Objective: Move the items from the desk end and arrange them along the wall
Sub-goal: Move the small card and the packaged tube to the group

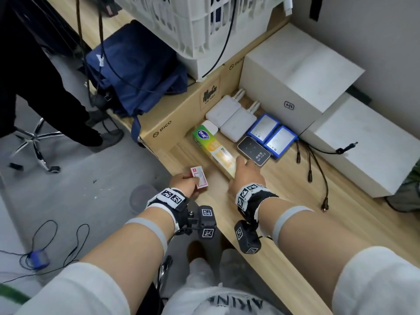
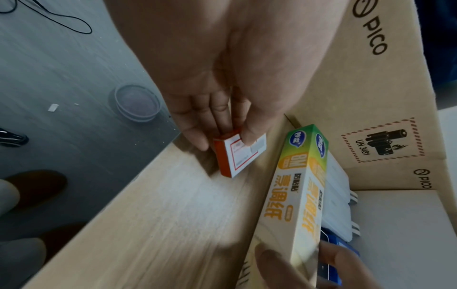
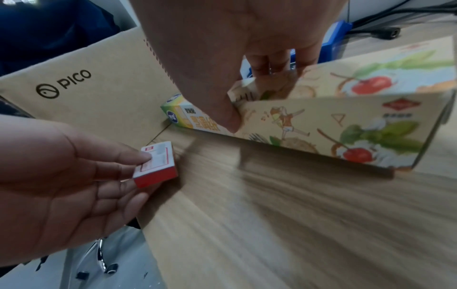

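Note:
A small red and white box (image 1: 199,180) (image 2: 239,154) (image 3: 155,166) is pinched between thumb and fingers of my left hand (image 1: 185,181) (image 2: 223,140) (image 3: 74,176) just above the wooden desk's (image 1: 284,201) front edge. A long green and yellow paper-roll box (image 1: 214,151) (image 2: 301,185) (image 3: 333,125) lies on the desk beside the PICO carton. My right hand (image 1: 247,173) (image 3: 249,91) grips its near end, thumb on the front face and fingers over the top.
The brown PICO carton (image 1: 177,114) stands left of the items. Behind the long box lie white adapters (image 1: 229,117), two blue-edged devices (image 1: 272,135) and a black Wi-Fi unit (image 1: 253,151). Big white boxes (image 1: 295,73) line the wall. Black cables (image 1: 318,169) trail over the desk.

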`<state>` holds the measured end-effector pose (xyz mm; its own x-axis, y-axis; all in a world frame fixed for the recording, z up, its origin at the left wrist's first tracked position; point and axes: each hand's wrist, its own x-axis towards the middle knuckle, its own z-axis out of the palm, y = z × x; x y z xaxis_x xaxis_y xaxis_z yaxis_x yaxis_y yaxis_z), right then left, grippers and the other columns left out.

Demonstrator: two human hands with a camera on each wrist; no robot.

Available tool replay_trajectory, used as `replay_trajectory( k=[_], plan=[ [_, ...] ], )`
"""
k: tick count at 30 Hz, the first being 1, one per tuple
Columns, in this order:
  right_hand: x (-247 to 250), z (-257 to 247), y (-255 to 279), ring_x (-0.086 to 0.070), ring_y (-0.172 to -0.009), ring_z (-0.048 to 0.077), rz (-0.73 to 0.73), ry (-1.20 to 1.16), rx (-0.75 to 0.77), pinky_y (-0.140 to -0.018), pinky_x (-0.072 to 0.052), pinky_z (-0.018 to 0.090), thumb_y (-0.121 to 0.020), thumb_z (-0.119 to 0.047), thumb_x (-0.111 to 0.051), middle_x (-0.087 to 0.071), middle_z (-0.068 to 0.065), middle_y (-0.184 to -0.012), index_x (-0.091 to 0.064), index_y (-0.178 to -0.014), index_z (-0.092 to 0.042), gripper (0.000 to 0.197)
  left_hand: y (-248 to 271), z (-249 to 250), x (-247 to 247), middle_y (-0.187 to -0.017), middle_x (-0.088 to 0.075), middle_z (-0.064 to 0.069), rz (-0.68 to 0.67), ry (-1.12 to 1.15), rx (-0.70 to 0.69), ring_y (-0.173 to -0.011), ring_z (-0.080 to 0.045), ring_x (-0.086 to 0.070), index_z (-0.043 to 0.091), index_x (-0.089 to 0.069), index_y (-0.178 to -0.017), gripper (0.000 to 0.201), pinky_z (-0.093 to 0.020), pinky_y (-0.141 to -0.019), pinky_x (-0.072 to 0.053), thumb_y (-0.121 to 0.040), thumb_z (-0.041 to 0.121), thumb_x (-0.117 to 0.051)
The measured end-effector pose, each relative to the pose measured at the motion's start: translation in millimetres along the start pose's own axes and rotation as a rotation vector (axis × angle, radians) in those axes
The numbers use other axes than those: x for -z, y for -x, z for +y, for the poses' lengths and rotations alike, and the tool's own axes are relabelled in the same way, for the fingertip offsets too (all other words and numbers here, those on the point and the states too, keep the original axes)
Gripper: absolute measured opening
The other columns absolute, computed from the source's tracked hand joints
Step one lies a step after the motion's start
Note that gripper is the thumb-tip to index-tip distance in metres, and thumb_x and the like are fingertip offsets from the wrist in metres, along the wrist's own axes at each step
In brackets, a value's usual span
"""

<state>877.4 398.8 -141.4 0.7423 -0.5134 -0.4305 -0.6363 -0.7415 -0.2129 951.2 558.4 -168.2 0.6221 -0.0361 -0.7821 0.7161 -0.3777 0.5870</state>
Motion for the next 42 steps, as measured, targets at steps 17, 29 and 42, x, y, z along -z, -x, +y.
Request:
replay_trajectory(
  k=[17, 29, 42],
  plan=[
    [15, 17, 1, -0.045, -0.116, 0.028, 0.277, 0.031, 0.138, -0.092, -0.041, 0.042, -0.083, -0.046, -0.060, -0.049, 0.005, -0.121, -0.046, -0.126, -0.020, 0.052, -4, 11, -9, -0.090, -0.075, -0.017, -0.061, -0.001, 0.033, -0.070, -0.027, -0.071, 0.002, -0.070, -0.105, 0.017, -0.028, -0.046, -0.057, -0.091, 0.012, -0.068],
    [35, 78, 3, -0.069, -0.086, 0.030, 0.178, -0.780, -0.185, -0.083, -0.056, 0.040, -0.091, -0.035, -0.056, -0.070, 0.002, -0.093, -0.063, -0.105, -0.021, 0.021, 63, 56, -61, -0.098, -0.067, -0.018, -0.456, -0.021, -0.129, -0.077, -0.024, -0.066, 0.007, -0.063, -0.103, 0.011, -0.037, -0.076, -0.057, -0.092, 0.005, -0.066],
    [41, 166, 44, -0.067, -0.089, 0.028, 0.058, -0.718, -0.460, -0.080, -0.056, 0.033, -0.084, -0.023, -0.052, -0.068, 0.010, -0.108, -0.052, -0.129, -0.025, 0.046, 96, 55, -90, -0.077, -0.059, -0.012, -0.255, -0.195, -0.170, -0.070, -0.024, -0.058, 0.001, -0.060, -0.079, 0.017, -0.018, -0.054, -0.050, -0.093, -0.003, -0.050]
  ],
)
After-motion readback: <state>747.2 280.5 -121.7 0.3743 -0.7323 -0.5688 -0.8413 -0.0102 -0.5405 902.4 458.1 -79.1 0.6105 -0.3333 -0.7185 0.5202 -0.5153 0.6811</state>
